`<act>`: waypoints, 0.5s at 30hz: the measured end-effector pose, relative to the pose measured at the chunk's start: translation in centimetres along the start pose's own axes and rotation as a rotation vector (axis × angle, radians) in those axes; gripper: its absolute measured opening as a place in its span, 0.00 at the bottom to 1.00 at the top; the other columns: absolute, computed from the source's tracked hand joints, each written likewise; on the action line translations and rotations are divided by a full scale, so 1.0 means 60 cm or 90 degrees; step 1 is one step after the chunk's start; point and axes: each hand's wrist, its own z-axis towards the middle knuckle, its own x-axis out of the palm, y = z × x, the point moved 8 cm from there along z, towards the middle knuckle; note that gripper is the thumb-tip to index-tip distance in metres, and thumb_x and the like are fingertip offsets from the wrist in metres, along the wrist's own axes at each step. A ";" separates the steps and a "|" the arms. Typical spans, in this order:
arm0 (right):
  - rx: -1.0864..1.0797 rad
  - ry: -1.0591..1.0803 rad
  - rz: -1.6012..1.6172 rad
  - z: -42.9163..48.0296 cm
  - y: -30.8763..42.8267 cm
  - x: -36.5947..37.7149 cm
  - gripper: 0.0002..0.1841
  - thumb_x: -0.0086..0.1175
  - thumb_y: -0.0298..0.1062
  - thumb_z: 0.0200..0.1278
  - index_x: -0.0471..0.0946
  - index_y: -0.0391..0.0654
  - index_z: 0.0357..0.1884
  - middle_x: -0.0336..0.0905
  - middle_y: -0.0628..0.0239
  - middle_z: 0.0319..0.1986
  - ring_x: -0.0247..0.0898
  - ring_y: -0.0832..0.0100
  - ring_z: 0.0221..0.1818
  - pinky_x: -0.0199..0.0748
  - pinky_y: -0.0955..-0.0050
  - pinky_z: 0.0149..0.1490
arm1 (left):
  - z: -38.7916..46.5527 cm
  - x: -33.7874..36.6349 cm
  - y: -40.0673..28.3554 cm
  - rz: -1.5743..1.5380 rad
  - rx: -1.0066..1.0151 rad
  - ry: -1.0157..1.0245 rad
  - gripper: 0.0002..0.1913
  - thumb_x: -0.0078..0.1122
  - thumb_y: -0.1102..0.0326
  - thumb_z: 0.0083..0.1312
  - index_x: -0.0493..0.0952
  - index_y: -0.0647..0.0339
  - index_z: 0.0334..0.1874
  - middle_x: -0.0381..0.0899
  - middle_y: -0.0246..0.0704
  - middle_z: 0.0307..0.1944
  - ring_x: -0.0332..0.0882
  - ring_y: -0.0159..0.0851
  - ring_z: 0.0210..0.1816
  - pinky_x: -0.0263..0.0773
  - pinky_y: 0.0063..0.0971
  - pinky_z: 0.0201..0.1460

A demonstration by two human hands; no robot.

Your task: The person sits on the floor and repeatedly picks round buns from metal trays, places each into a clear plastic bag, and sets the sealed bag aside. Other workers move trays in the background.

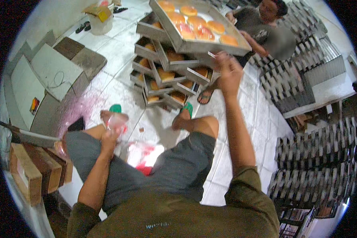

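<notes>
My left hand (pixel 110 138) is closed around a clear plastic bag (pixel 117 122) with red marks, above my left knee. Motion blurs it, and I cannot tell what the bag contains. My right hand (pixel 229 70) is raised at the near edge of the top metal tray (pixel 208 47), its fingers curled. A small pale strip (pixel 211 54) shows beside those fingertips; whether they hold it is unclear. Round golden buns (pixel 215 27) lie in that tray, and two near its front, including one bun (pixel 204 33), look wrapped in red-marked plastic. Between my thighs lies a pile of shiny red-and-clear plastic (pixel 145 153).
Under the top tray, bun-filled metal trays (pixel 166 76) are stacked crosswise on the tiled floor (pixel 122 59). Another person (pixel 253 26) sits behind them. Stacked dark trays (pixel 315 154) line the right. Wooden boxes (pixel 35 175) stand left, and a white bucket (pixel 101 22) far left.
</notes>
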 end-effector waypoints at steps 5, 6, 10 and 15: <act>0.085 0.056 -0.333 0.320 -0.234 -0.034 0.34 0.49 0.62 0.77 0.84 0.34 0.54 0.85 0.39 0.49 0.81 0.45 0.54 0.74 0.57 0.60 | 0.064 0.041 0.105 -0.125 -0.031 0.074 0.08 0.69 0.66 0.68 0.85 0.65 0.39 0.85 0.29 0.30 0.78 0.29 0.28 0.75 0.27 0.35; 0.098 0.106 -0.298 0.349 -0.271 -0.015 0.36 0.49 0.63 0.77 0.83 0.32 0.56 0.85 0.40 0.52 0.81 0.48 0.57 0.73 0.57 0.62 | 0.065 0.057 0.111 -0.092 -0.066 0.118 0.07 0.70 0.69 0.67 0.85 0.66 0.39 0.85 0.30 0.30 0.78 0.29 0.28 0.75 0.26 0.35; 0.219 0.211 -0.166 0.395 -0.390 0.040 0.36 0.55 0.61 0.74 0.79 0.34 0.63 0.83 0.46 0.56 0.79 0.56 0.58 0.73 0.62 0.63 | 0.051 0.071 0.084 -0.038 -0.120 0.152 0.05 0.72 0.75 0.62 0.85 0.69 0.37 0.85 0.31 0.29 0.80 0.29 0.30 0.75 0.26 0.36; 0.316 0.210 -0.056 0.390 -0.439 0.046 0.38 0.66 0.57 0.69 0.73 0.39 0.71 0.81 0.56 0.58 0.78 0.66 0.56 0.74 0.69 0.61 | 0.051 0.077 0.042 0.032 -0.143 0.137 0.03 0.68 0.76 0.63 0.85 0.68 0.37 0.87 0.32 0.33 0.81 0.29 0.34 0.75 0.27 0.38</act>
